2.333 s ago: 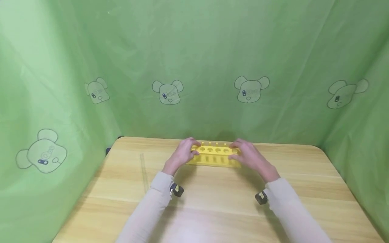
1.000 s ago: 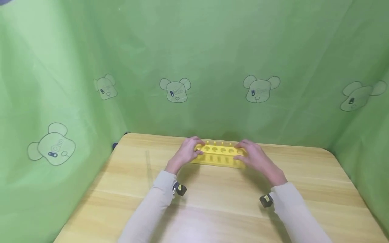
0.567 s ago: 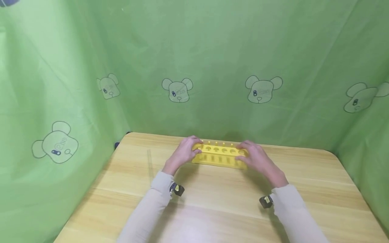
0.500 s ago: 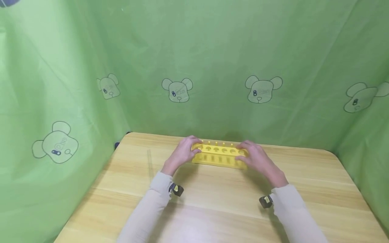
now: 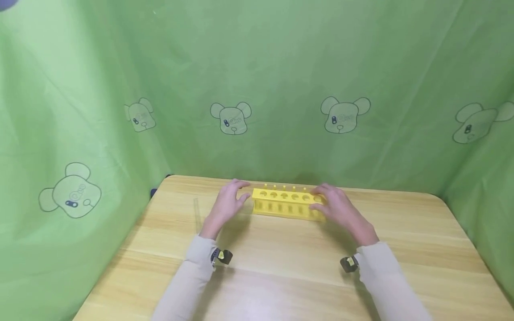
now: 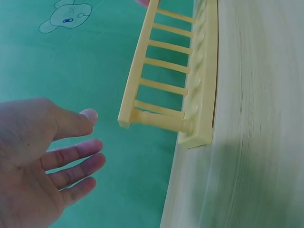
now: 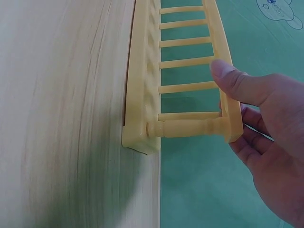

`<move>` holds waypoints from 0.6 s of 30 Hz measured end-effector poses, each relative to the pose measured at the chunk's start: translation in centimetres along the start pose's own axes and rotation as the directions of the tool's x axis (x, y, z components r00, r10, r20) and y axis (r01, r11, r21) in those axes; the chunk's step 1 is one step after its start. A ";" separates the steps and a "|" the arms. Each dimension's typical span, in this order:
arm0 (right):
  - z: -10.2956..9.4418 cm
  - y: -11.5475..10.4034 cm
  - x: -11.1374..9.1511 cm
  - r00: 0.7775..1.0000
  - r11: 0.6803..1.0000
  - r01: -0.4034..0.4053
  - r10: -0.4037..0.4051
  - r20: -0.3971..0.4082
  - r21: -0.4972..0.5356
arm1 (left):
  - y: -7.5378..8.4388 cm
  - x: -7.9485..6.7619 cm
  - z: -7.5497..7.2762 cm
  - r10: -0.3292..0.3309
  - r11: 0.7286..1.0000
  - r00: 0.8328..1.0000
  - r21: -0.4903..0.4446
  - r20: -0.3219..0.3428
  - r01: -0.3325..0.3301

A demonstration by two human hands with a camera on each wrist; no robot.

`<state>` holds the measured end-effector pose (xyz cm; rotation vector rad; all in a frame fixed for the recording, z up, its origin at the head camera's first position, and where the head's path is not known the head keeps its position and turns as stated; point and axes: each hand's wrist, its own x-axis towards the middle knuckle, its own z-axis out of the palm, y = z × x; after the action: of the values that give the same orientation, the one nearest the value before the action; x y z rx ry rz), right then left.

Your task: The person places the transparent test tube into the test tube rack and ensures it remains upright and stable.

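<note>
A yellow test tube rack [image 5: 284, 205] stands upright near the table's back edge, with a row of round holes in its top bar and pegs behind. My right hand [image 5: 336, 209] grips the right end of that top bar. In the right wrist view, the thumb [image 7: 222, 69] lies on the near side and the other fingers go behind the bar, partly hidden. Just off the rack's left end is my left hand [image 5: 225, 203], with fingers spread and nothing in them. The left wrist view shows a gap between its thumb [image 6: 88, 115] and the rack.
A long, narrow, transparent object [image 5: 196, 215] lies on the wooden table [image 5: 281, 263] left of the left hand, partly covered by that arm; its kind is unclear. A green curtain [image 5: 281, 147] with bear-head prints hangs behind the table and along both sides.
My left hand has let go of the rack's left end and moved left, its fingers opening. The right hand keeps its grip. The rack stays about where it was; the head view shifts slightly.
</note>
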<state>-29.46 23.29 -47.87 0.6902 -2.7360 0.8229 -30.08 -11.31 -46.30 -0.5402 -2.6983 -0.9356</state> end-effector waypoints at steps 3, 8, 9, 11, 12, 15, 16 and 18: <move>0.0 -0.1 0.0 1.000 1.000 -0.003 0.003 -0.001 0.003 | -0.2 -0.5 -0.4 -0.015 1.000 0.999 -0.010 -0.029 0.015; -0.1 -0.2 0.0 1.000 1.000 -0.004 0.004 0.004 0.014 | -0.7 -1.5 -1.2 -0.012 1.000 0.998 0.018 -0.064 0.013; -0.1 -0.2 -0.1 1.000 1.000 -0.004 0.004 0.005 0.017 | -0.8 -1.7 -1.4 -0.010 1.000 0.998 0.022 -0.068 0.011; -0.1 -0.2 -0.1 1.000 1.000 -0.006 0.005 0.006 0.024 | -1.0 -2.2 -1.6 -0.010 1.000 0.997 0.027 -0.072 0.012; -0.2 -0.2 -0.1 1.000 1.000 -0.006 0.006 0.006 0.025 | -1.2 -2.4 -1.7 -0.013 0.999 0.997 0.028 -0.073 0.015; -0.3 -0.1 -0.2 1.000 0.999 -0.014 0.014 0.006 0.030 | -1.6 -3.1 -2.0 -0.025 1.000 0.996 0.016 -0.084 0.026; -0.3 -0.1 -0.3 1.000 0.999 -0.018 0.018 0.008 0.033 | -1.7 -3.3 -2.1 -0.030 0.999 0.996 0.014 -0.089 0.031; -0.3 -0.1 -0.3 1.000 0.999 -0.027 0.026 0.013 0.038 | -2.0 -3.6 -2.3 -0.037 0.999 0.994 0.002 -0.100 0.037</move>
<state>-29.08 23.50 -47.63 0.6705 -2.7529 0.8823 -27.41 -15.13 -46.81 -0.4318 -2.6289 -0.9405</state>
